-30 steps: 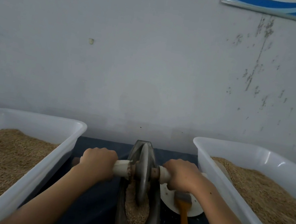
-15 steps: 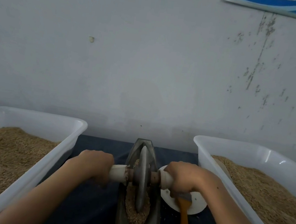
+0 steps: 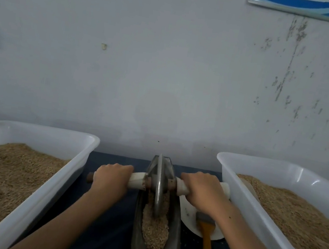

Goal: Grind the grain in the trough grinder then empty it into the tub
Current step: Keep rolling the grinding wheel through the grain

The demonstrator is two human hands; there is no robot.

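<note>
— Where's the wheel (image 3: 158, 184) sitting?

— Upright in the trough (image 3: 174, 233), near its far end. The trough's long axis runs straight away from me, from the near edge of the table (image 3: 111, 234) toward the wall. The axle (image 3: 139, 181) crosses it at right angles, left to right.

— And your hands?

— My left hand (image 3: 111, 178) is curled round the axle's left handle, my right hand (image 3: 200, 189) round the right one. Both grip firmly, one each side of the wheel, about evenly spaced from it.

— Where's the grain (image 3: 154, 230)?

— Most lies in the trough on my side of the wheel, heaped toward the near end. So I judge the next stroke should come back toward me, along the trough.

— Either hand closer to a tub?

— The right hand nearly meets the right tub (image 3: 234, 191); the axle's end seems to be just at its wall. The left tub (image 3: 79, 167) stands a little off from the left hand. Both tubs already hold grain, so I can't tell which one takes the ground lot.

— Anything in the way?

— A brush (image 3: 207, 238) on a white plate (image 3: 187, 216) lies just right of the trough, under my right wrist.
</note>
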